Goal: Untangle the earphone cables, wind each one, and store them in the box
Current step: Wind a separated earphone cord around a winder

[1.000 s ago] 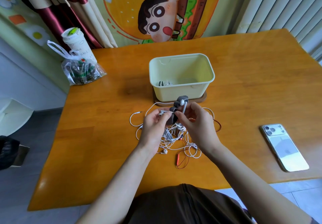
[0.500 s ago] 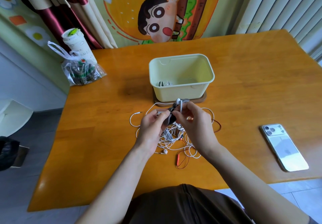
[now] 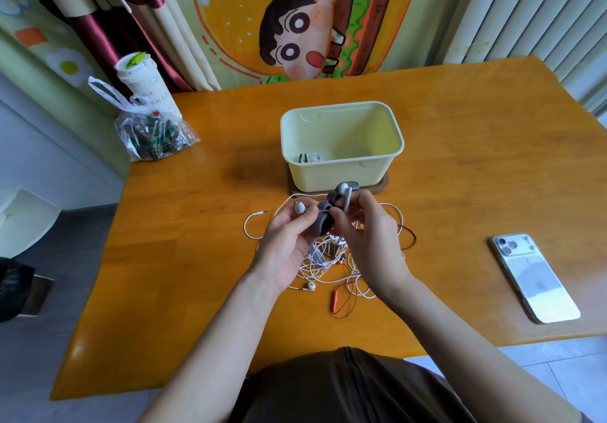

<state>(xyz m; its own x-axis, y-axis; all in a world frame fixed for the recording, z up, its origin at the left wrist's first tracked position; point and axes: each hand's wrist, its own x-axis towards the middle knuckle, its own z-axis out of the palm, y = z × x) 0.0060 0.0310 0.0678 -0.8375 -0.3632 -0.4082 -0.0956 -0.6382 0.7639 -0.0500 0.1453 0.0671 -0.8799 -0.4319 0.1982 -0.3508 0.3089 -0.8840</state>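
cream box (image 3: 340, 177) stands on a brown mat (image 3: 382, 186) at mid table (image 3: 476, 159), toward the far edge. in its near left corner lies one wound earphone (image 3: 312, 158), partly hidden by the box wall. tangle of white and red cables (image 3: 328, 269) lies on the table just before the box, under both hands. left hand (image 3: 284, 245) pinches a white earbud (image 3: 299, 207) between thumb and forefinger. right hand (image 3: 369, 238) pinches the stem of a second earbud (image 3: 343, 188) against a grey piece (image 3: 323, 222); its form is hard to make out. phone (image 3: 533, 276) lies near the right edge.
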